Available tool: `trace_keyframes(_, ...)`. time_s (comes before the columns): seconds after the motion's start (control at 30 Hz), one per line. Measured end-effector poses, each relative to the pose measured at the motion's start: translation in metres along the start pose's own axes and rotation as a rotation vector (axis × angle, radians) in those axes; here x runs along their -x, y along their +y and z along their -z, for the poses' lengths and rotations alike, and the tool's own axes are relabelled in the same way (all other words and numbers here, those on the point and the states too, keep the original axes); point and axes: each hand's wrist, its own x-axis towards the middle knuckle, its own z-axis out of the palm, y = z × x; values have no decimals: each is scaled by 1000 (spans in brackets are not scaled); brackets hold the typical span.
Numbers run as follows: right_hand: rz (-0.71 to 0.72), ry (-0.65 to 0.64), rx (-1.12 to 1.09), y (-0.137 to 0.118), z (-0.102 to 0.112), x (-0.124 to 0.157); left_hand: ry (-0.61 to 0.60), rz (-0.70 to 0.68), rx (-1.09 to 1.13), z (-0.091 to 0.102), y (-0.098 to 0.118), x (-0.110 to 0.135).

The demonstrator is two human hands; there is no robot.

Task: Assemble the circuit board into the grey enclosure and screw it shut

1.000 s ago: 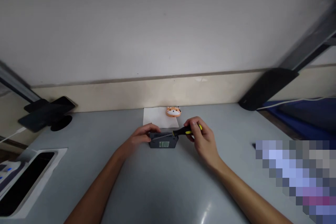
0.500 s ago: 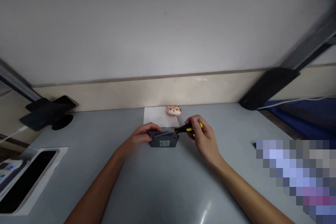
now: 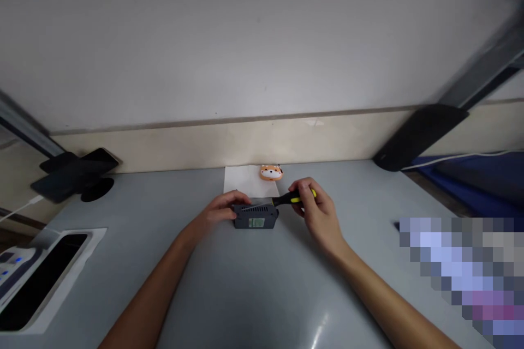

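Two small blue lights [image 3: 18, 260] mark a white device [image 3: 10, 286] at the near left, partly cut off by the frame. Just right of it, a flat, black-faced object [image 3: 45, 283] lies on a white sheet [image 3: 93, 237] at the left of the grey worktop [image 3: 245, 294]. Farther back on the left, a dark phone-like slab [image 3: 61, 181], with a white cable [image 3: 20, 210] at its lower left end, is tilted above a round black base [image 3: 97, 190]. Right of these, toward the centre, the left hand [image 3: 221, 208] grips the left end of a dark grey box [image 3: 266, 222] between thumb and fingers. The box is at the middle of the worktop, its slotted upper part and pale green label [image 3: 256, 222] in view. Beyond it lies white paper [image 3: 241, 177], with an orange-and-white animal-face case [image 3: 271, 173] at the paper's far right corner. A screwdriver [image 3: 286, 198] with a black-and-yellow handle points left, its thin shaft crossing the slotted part; contact at the tip cannot be told. The right hand [image 3: 315, 207] is closed round the handle. At the far right, a slanting dark post [image 3: 421, 133] meets the worktop's edge, with blue material [image 3: 487, 188] beyond.
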Motion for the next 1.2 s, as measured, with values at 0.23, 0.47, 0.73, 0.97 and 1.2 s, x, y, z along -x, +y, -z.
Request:
trace_keyframes(0.23,-11,-35,6,-1,4,-4,28,15,-74,-9,7,-1)
trace_keyframes(0.47,-14,-24,4,-1,7,-7,92,16,-148,-16,7,-2)
trace_keyframes(0.73,-33,-33,-23,1,6,-7,91,-16,-183,-15,8,-2)
trace_keyframes(0.97,-30,-6,-26,3,8,-10,126,-33,-212,-19,11,-1)
trace_keyframes(1.2,-23,19,-56,1,8,-10,170,-56,-242,-22,8,-1)
